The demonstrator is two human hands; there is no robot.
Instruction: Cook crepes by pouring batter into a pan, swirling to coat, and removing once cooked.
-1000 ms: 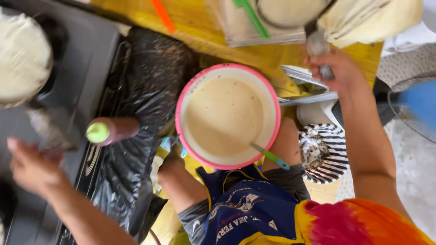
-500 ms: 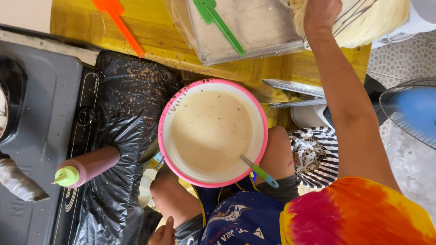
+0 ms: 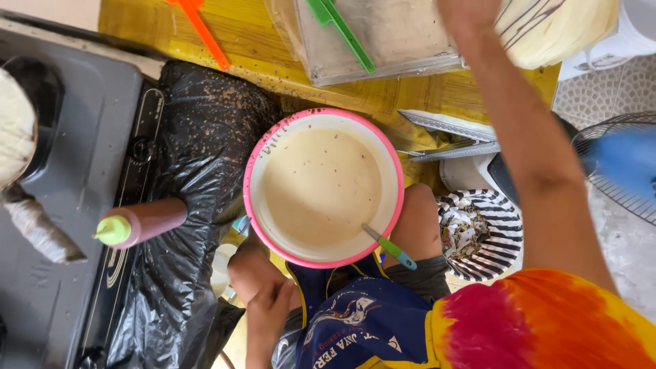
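A pink-rimmed bowl (image 3: 273, 147) of pale batter rests on my lap, with a green-and-blue spoon handle (image 3: 391, 248) sticking out at its lower right. My left hand (image 3: 270, 304) lies flat on my left knee just below the bowl and holds nothing. My right arm stretches up the right side of the view. My right hand (image 3: 466, 10) is cut off by the top edge, beside a stack of pale thin pancakes with dark stripes (image 3: 557, 27). Its fingers are out of sight.
A grey stove (image 3: 68, 157) with a pancake in a pan (image 3: 14, 126) is at the left. A brown squeeze bottle (image 3: 140, 224) lies on black plastic sheet (image 3: 198, 157). An orange spatula (image 3: 201, 31), a green spatula (image 3: 342, 34), a clear tray (image 3: 383, 48), a striped bin (image 3: 482, 236) and a blue fan (image 3: 618, 164) surround me.
My left hand has come off the stove side and dropped onto my knee. My right hand has risen from beside the bowl toward the stack of pancakes at the top.
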